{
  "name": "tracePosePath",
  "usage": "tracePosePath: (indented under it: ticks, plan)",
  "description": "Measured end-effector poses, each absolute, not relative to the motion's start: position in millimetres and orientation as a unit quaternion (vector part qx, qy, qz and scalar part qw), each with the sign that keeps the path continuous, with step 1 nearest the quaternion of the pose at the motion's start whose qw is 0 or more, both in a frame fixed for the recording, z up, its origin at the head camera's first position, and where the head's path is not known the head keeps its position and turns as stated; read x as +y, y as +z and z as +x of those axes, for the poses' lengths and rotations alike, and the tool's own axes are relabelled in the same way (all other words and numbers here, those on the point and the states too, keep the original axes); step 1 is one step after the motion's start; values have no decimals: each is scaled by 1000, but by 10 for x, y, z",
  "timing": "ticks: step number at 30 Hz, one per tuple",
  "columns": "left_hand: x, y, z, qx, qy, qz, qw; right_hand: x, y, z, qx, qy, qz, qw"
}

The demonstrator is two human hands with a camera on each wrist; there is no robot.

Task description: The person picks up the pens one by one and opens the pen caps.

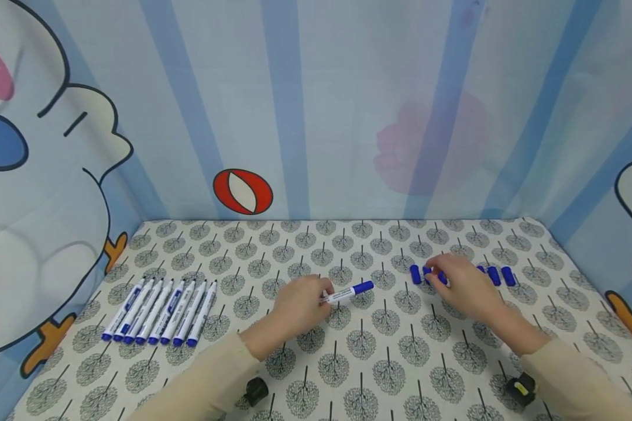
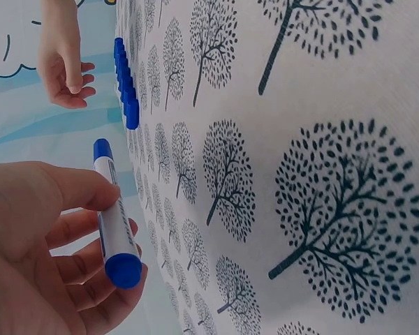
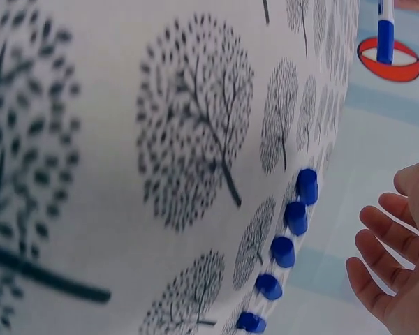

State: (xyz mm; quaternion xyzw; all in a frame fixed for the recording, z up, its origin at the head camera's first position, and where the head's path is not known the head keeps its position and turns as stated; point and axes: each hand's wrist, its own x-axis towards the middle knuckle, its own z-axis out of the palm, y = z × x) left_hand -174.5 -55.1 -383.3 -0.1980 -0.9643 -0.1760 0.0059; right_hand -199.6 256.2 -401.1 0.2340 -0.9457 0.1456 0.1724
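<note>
My left hand [image 1: 301, 299] pinches a white marker [image 1: 342, 294] between thumb and fingers, above the middle of the table. The marker's blue cap [image 1: 363, 287] is on and points to the right. In the left wrist view the marker's blue end [image 2: 123, 271] faces the camera. My right hand [image 1: 466, 286] is over a row of loose blue caps [image 1: 508, 276] on the right side, hiding part of the row in the head view. From the right wrist, its loosely bent fingers [image 3: 387, 234] have nothing between them, and several caps [image 3: 283, 252] stand beside them.
Several uncapped white markers [image 1: 174, 313] lie side by side on the left, dark tips away from me. A tree-patterned cloth [image 1: 360, 374] covers the table. Behind it hangs a blue-striped cartoon backdrop [image 1: 337, 117], with side panels at left and right.
</note>
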Motion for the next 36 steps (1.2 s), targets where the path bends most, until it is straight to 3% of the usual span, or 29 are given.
tracePosePath:
  ticks: [13, 36]
  plan:
    - [-630, -3835, -1734, -967, -170, -189, 24, 2283, -4030, -1893, -930, 138, 282, 189]
    - [-737, -3794, -1726, -945, -139, -275, 106, 1849, -3988, -1806, -909, 157, 338, 186]
